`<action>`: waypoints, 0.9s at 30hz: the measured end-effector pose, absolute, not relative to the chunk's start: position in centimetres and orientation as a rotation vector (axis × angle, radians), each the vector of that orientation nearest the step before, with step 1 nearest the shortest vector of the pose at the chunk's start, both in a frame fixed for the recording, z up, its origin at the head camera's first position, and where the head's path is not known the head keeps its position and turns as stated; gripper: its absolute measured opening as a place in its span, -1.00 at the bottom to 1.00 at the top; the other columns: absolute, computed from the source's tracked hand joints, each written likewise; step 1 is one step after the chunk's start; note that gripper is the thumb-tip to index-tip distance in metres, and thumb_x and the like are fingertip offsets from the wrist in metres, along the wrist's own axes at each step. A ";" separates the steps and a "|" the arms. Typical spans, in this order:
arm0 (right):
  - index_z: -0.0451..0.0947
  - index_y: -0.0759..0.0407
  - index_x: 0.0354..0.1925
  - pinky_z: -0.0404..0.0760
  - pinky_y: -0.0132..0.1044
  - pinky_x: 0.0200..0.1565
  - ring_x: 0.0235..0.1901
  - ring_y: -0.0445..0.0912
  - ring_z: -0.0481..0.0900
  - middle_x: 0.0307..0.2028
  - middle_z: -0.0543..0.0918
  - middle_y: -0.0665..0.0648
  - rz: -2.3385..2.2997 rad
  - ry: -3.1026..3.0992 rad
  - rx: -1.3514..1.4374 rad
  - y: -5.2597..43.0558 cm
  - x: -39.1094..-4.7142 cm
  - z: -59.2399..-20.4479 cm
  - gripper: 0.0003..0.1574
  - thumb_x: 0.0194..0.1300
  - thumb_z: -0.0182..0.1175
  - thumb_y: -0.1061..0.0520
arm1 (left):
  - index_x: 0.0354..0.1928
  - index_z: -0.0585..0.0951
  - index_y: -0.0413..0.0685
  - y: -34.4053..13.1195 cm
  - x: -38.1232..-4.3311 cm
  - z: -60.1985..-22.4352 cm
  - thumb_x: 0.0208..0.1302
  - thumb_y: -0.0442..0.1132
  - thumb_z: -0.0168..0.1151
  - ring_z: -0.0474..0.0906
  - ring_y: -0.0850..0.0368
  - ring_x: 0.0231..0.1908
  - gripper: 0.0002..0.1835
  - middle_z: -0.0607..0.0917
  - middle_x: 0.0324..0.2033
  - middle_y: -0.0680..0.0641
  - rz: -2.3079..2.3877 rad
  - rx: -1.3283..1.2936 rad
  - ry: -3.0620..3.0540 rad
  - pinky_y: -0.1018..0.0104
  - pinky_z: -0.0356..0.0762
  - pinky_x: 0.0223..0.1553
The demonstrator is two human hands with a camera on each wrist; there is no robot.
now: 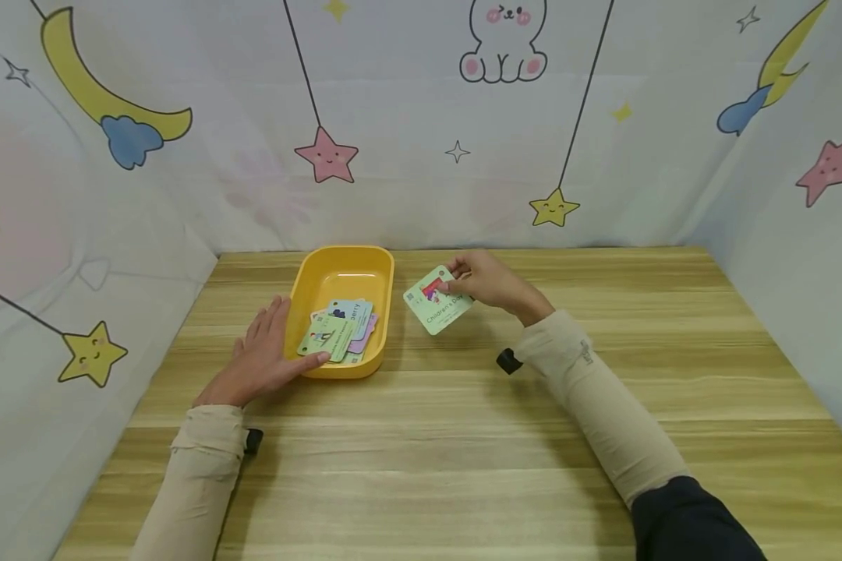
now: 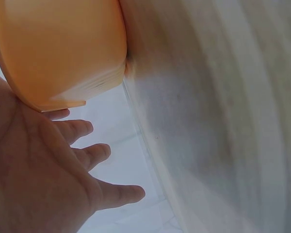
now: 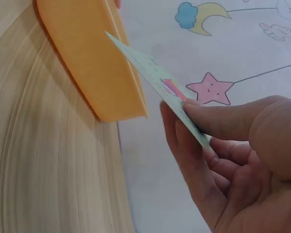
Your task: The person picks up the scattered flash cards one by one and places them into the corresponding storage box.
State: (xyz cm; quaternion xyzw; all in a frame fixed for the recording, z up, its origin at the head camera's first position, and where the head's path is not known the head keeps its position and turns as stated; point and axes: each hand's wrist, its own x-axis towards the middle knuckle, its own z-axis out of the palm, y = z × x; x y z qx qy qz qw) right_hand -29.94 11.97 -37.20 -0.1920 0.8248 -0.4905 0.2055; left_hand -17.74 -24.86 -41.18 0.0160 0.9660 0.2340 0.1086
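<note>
A light green card (image 1: 435,312) reading "Children's Day", with a red picture, is pinched between thumb and fingers of my right hand (image 1: 494,284). The right wrist view shows the card (image 3: 150,75) nearly edge-on, tilted above the table. My left hand (image 1: 263,354) rests against the left side of a yellow plastic bin (image 1: 386,312), its fingers straight and spread and its thumb across the near rim. Inside the bin, toward the near end, several cards (image 1: 326,336) lie in an overlapping pile, green, blue and purple. In the left wrist view the palm (image 2: 43,170) touches the bin's wall (image 2: 63,48).
The wood-grain table (image 1: 421,467) extends around the bin and toward the right. White cloth walls (image 1: 407,202) printed with stars, moons and a bear enclose the back and sides. A small black device (image 1: 509,361) sits at the right wrist.
</note>
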 end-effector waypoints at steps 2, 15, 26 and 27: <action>0.54 0.32 0.06 0.68 -0.32 -0.32 -0.26 -0.02 0.69 -0.10 0.61 0.24 -1.430 2.304 -0.521 11.6 -30.1 -37.0 -0.69 0.44 0.26 0.18 | 0.62 -0.37 -0.03 -24.9 -17.7 -41.1 0.12 0.58 0.16 -0.40 -0.40 0.55 0.38 -0.37 0.61 -0.20 0.690 0.042 2.840 -0.67 -0.31 0.29; 0.56 0.28 -0.01 0.71 -0.30 -0.33 -0.28 -0.03 0.71 -0.17 0.58 0.20 -1.636 2.327 -0.465 8.6 -30.1 -37.0 -0.76 0.42 0.29 0.19 | 0.62 -0.37 -0.01 -24.9 -17.9 -41.4 0.13 0.57 0.16 -0.39 -0.39 0.56 0.37 -0.36 0.61 -0.21 0.691 0.053 2.851 -0.66 -0.31 0.29; 0.50 0.30 -0.05 0.69 -0.33 -0.34 -0.27 -0.05 0.69 -0.21 0.48 0.15 -1.667 2.329 -0.462 7.1 -30.3 -37.2 -0.77 0.43 0.27 0.20 | 0.62 -0.40 0.00 -25.0 -17.9 -41.4 0.11 0.58 0.16 -0.39 -0.42 0.55 0.39 -0.37 0.61 -0.19 0.707 0.043 2.845 -0.65 -0.36 0.30; 0.50 0.30 -0.05 0.69 -0.33 -0.34 -0.27 -0.05 0.69 -0.21 0.47 0.15 -1.668 2.329 -0.461 6.9 -30.3 -37.3 -0.77 0.43 0.27 0.20 | 0.62 -0.40 0.00 -25.0 -17.9 -41.5 0.11 0.59 0.15 -0.38 -0.43 0.55 0.39 -0.37 0.61 -0.19 0.704 0.040 2.847 -0.65 -0.35 0.30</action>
